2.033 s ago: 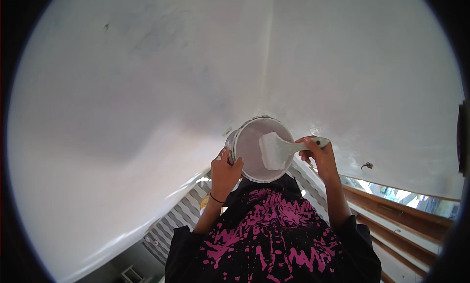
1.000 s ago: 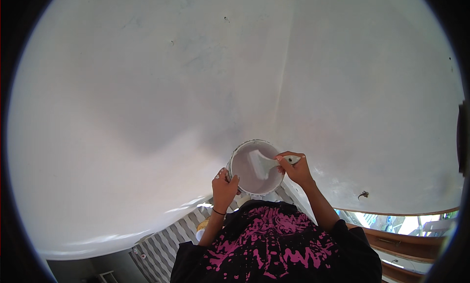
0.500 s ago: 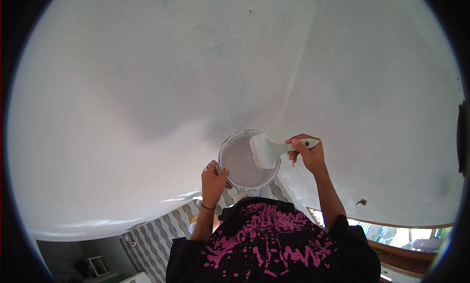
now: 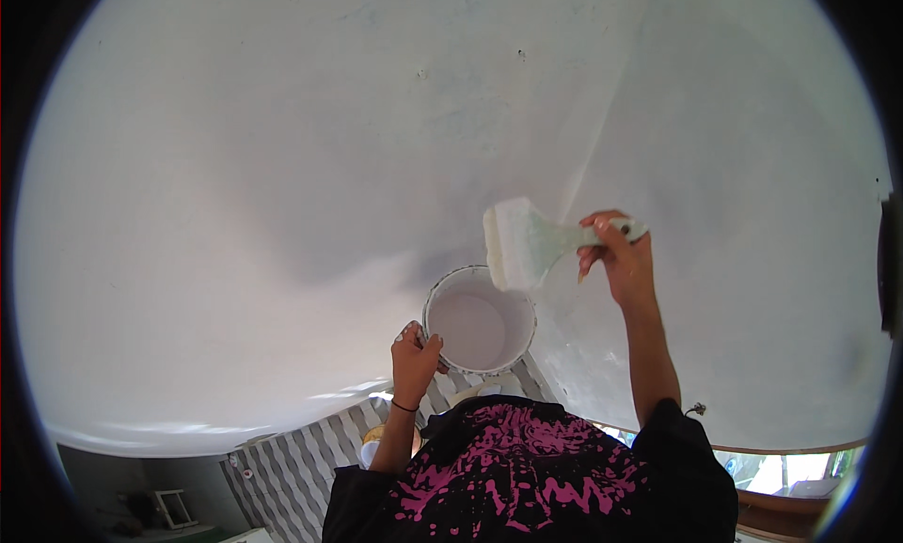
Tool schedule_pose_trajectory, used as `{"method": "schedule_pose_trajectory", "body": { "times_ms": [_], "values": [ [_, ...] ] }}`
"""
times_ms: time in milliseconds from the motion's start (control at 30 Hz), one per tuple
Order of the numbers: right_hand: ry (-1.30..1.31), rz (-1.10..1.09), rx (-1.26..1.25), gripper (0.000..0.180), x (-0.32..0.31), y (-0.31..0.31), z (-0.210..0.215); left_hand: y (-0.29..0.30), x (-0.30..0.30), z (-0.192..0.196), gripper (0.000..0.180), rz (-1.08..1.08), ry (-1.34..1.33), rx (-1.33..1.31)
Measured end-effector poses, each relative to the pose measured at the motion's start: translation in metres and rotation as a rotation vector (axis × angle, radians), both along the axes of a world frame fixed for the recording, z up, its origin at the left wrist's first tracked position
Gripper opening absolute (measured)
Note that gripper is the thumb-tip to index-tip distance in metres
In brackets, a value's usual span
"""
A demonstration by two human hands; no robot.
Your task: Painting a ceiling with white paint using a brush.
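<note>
My left hand (image 4: pixel 415 359) is closed on the rim of a round white bucket (image 4: pixel 528 340), holding it up in front of my chest. Pale paint (image 4: pixel 467 330) lies in the bottom of the bucket. In my right hand (image 4: pixel 618 256) is a wide paintbrush (image 4: pixel 538 245), gripped by its handle. The brush is level, its white-coated bristles pointing left, above the far right part of the bucket's rim. White specks of paint dot the fingers of my left hand.
White walls meet at a corner line (image 4: pixel 600 134) ahead of me. Two small holes or marks (image 4: pixel 521 55) show high on the wall. Below is a grey striped floor (image 4: pixel 296 468). At the lower right is a window (image 4: pixel 785 470) with a wooden ledge; a small white frame (image 4: pixel 175 509) stands lower left.
My right hand has lifted the paintbrush up and away from the bucket's opening. The bucket, in my left hand, sits slightly lower in view, and the view itself has shifted a little.
</note>
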State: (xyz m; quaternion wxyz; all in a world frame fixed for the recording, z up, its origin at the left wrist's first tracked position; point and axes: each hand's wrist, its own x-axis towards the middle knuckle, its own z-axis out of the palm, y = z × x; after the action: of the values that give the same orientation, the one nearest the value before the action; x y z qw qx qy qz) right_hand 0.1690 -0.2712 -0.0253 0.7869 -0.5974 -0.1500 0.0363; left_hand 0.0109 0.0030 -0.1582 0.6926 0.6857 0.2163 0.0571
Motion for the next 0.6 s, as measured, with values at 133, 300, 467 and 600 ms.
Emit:
{"method": "schedule_pose_trajectory", "body": {
  "times_ms": [133, 300, 467, 600],
  "values": [
    [-0.223, -0.048, 0.058, 0.027, 0.023, 0.004, 0.051, -0.003, 0.003, -0.001, 0.016, 0.006, 0.021, 0.070],
    [-0.493, -0.126, 0.135, 0.028, 0.057, 0.031, 0.112, -0.003, 0.004, -0.012, 0.023, 0.064, -0.006, 0.060],
    [-0.715, -0.184, 0.165, 0.026, 0.088, 0.055, 0.127, -0.003, 0.005, -0.012, 0.025, 0.075, -0.010, 0.047],
    [-0.756, -0.246, 0.188, 0.021, 0.102, 0.044, 0.111, -0.005, 0.005, -0.011, 0.026, 0.079, 0.035, 0.039]
  ]
}}
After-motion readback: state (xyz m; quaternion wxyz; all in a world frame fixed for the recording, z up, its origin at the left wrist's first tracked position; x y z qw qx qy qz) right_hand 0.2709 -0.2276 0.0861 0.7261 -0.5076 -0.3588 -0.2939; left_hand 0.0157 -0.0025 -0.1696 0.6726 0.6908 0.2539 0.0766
